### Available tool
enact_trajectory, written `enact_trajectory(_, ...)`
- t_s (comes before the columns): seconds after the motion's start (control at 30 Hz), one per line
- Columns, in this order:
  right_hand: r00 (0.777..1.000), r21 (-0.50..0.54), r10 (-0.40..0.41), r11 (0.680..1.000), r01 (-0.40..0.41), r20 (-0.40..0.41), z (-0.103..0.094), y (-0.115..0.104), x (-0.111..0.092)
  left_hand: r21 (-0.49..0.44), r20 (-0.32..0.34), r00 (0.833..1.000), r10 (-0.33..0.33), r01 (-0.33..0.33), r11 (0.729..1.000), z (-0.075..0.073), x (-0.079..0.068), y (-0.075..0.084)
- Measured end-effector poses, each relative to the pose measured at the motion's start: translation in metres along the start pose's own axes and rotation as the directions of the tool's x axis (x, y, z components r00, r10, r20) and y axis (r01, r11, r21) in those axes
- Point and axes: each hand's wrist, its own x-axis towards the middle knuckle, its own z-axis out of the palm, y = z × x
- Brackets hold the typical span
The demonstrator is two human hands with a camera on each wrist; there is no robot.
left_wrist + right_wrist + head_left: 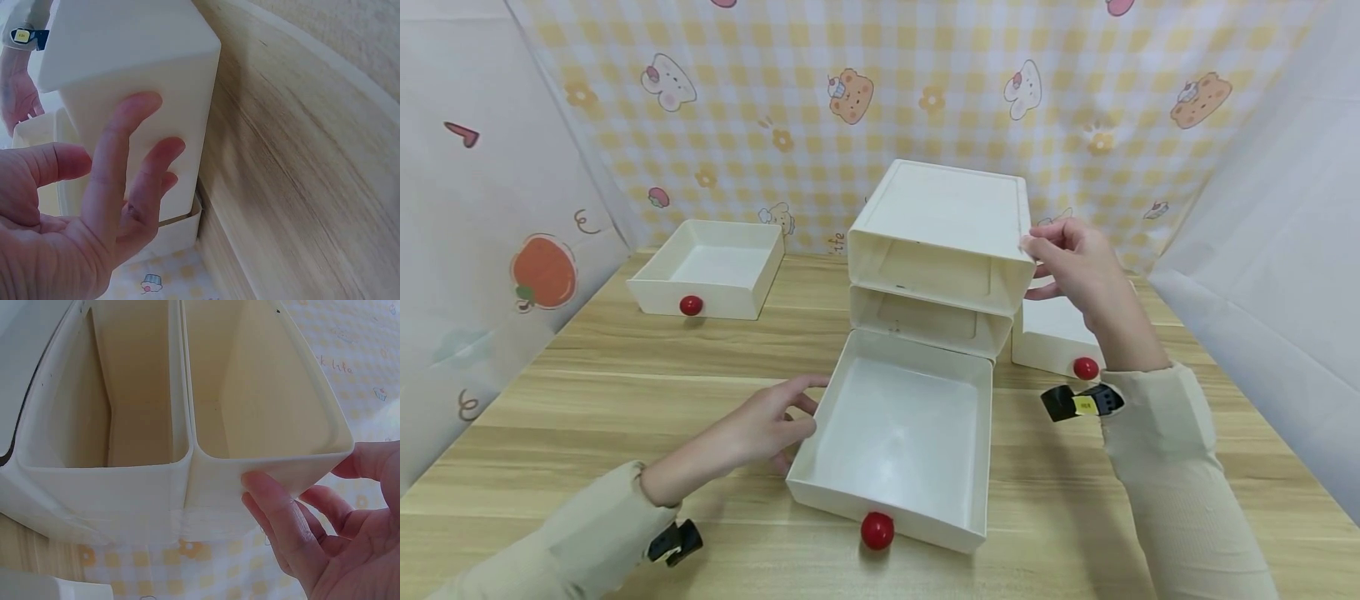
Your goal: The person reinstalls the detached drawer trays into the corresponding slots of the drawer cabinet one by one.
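A white drawer unit [951, 208] of stacked boxes stands mid-table, its upper two openings showing bare interiors. From its bottom a white drawer [898, 408] with a red round knob [877, 531] sticks far out toward me. My left hand [767, 425] is beside this drawer, fingers loosely spread, with fingertips [142, 105] against the left side wall and the thumb apart. At the top box's right front corner is my right hand [1071, 254]. Its thumb touches the top edge, while relaxed fingers [269, 490] rest against the side wall.
Another white drawer [707, 258] with a red knob lies at the back left of the wooden table [625, 400]. A further drawer [1052, 350] sits on the right, partly behind my right arm. A checked cloth [925, 100] hangs behind, and pale cloths flank both sides.
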Motion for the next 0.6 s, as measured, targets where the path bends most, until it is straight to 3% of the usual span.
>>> enact_trajectory(0.6, 1.0, 0.003, 0.007, 1.0, -0.007, -0.004, 0.0005, -0.0005, -0.0009, 0.019, -0.019, 1.0, -0.015, 0.015, 1.0, 0.0025, 0.0077, -0.0025)
